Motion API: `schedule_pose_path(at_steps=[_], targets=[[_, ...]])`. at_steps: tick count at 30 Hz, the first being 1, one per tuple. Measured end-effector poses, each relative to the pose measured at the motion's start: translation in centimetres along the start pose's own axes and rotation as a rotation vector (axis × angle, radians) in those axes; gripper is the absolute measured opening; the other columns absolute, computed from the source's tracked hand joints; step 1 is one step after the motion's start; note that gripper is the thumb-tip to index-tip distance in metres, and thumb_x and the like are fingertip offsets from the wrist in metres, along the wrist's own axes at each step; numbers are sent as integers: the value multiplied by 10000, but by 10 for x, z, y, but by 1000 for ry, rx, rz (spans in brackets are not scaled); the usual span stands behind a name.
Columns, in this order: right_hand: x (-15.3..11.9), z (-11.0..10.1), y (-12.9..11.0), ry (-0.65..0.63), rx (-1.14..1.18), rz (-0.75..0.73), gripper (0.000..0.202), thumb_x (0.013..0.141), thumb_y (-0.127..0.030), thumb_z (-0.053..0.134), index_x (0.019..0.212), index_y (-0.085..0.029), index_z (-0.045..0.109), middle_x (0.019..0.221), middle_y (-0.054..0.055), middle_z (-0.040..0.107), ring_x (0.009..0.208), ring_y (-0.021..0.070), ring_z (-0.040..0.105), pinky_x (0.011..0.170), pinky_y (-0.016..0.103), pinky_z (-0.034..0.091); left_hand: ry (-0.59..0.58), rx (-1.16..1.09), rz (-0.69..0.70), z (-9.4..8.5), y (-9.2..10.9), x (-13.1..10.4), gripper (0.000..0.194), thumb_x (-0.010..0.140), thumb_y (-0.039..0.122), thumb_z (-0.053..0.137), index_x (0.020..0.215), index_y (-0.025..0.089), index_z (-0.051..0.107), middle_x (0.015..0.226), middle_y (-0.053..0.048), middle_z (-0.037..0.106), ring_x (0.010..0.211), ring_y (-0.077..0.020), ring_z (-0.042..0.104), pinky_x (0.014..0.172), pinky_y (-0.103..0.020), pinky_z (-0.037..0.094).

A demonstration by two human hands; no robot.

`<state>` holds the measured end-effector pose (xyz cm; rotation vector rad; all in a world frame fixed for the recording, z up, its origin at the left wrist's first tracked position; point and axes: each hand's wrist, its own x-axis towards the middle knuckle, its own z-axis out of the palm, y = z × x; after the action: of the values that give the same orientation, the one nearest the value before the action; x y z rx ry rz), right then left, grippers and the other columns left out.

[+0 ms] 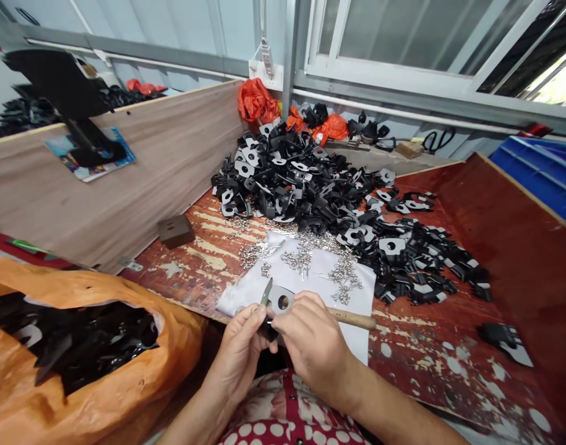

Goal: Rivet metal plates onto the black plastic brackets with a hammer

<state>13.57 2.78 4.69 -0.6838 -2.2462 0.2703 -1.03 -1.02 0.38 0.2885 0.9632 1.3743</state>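
My left hand (pixel 246 334) is closed on the lower left of a black plastic piece with a light grey plate (pixel 283 301) that has a round hole. My right hand (pixel 313 337) is closed too, its thumb and fingers pinching the same piece from the right. A pointed greenish-grey tip (pixel 267 290) stands up above the left fingers; whether it belongs to the piece I cannot tell. From behind my right hand a wooden handle (pixel 357 319) sticks out over the white cloth (pixel 364 293); its other end is hidden. Small silvery metal parts (pixel 345 272) lie scattered just beyond.
A large heap of black and grey pieces (pixel 305 179) fills the table's back. An orange bag (pixel 180 334) of black parts stands left. A brown block (pixel 175 230) lies beside the wooden board (pixel 171 136). One piece (pixel 505 342) lies far right, near a red-brown side board (pixel 510 247).
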Motion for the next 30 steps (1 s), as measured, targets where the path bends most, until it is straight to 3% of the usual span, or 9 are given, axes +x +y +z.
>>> schedule_pose_path(at_steps=[5, 9, 13, 15, 18, 20, 22, 25, 30], targets=[[-3, 19, -13, 65, -380, -247, 193, 947, -47, 502, 914, -98, 685, 727, 69, 642, 720, 195, 568, 957, 416, 508, 85, -62, -6, 3, -6, -2, 355, 631, 345, 928, 713, 167, 632, 672, 44, 592, 605, -78, 527, 583, -154, 489], [-5, 30, -13, 79, -419, -320, 219, 947, -30, 480, 914, -84, 689, 748, 79, 655, 748, 198, 599, 981, 382, 497, 97, -55, -29, 3, -6, -5, 416, 614, 353, 936, 678, 177, 565, 624, 62, 541, 556, -69, 473, 534, -148, 436], [-6, 28, -13, 41, -294, -210, 216, 973, -78, 511, 832, -161, 652, 669, 15, 588, 666, 161, 525, 919, 360, 489, 25, 27, -20, -9, -4, -15, 358, 706, 406, 886, 788, 178, 623, 710, 26, 595, 602, -101, 496, 563, -183, 451], [-8, 28, -14, 18, -193, -118, 236, 991, -95, 486, 832, -187, 634, 679, 9, 591, 684, 162, 523, 895, 364, 470, 10, 181, 98, -23, -4, -21, 359, 702, 365, 894, 907, 220, 637, 795, 25, 622, 684, -133, 544, 623, -202, 478], [-15, 26, -4, -124, -25, -38, 169, 990, -113, 492, 997, -194, 640, 783, 16, 650, 761, 170, 558, 880, 365, 447, 115, 509, 308, -53, 0, -32, 417, 724, 322, 879, 1065, 275, 642, 987, -4, 682, 944, -203, 615, 832, -241, 495], [-20, 18, 13, -265, -96, 38, 164, 941, -155, 621, 1100, -190, 633, 926, 50, 685, 873, 202, 585, 881, 380, 439, 183, 668, 305, -74, 8, -39, 391, 803, 410, 799, 1142, 269, 665, 1043, -42, 709, 1009, -248, 622, 879, -270, 487], [-26, 8, 37, -385, -341, 156, 200, 859, -197, 750, 1032, -175, 650, 995, 102, 676, 947, 262, 585, 854, 409, 436, 216, 730, 227, -88, 16, -44, 416, 830, 509, 737, 1165, 266, 692, 936, -44, 723, 893, -259, 637, 765, -271, 506], [-39, -5, 66, -535, -604, 214, 169, 832, -227, 778, 841, -174, 618, 928, 110, 650, 913, 290, 592, 795, 405, 438, 195, 737, 160, -92, 22, -42, 435, 849, 585, 674, 1144, 269, 719, 760, -17, 676, 730, -236, 601, 618, -254, 479], [-66, -10, 72, -656, -539, 299, 57, 935, -238, 603, 958, -198, 570, 717, -1, 639, 605, 188, 607, 558, 289, 389, 123, 801, 177, -72, 6, -14, 460, 951, 582, 492, 1143, 217, 696, 657, 16, 560, 568, -189, 492, 473, -245, 376]])
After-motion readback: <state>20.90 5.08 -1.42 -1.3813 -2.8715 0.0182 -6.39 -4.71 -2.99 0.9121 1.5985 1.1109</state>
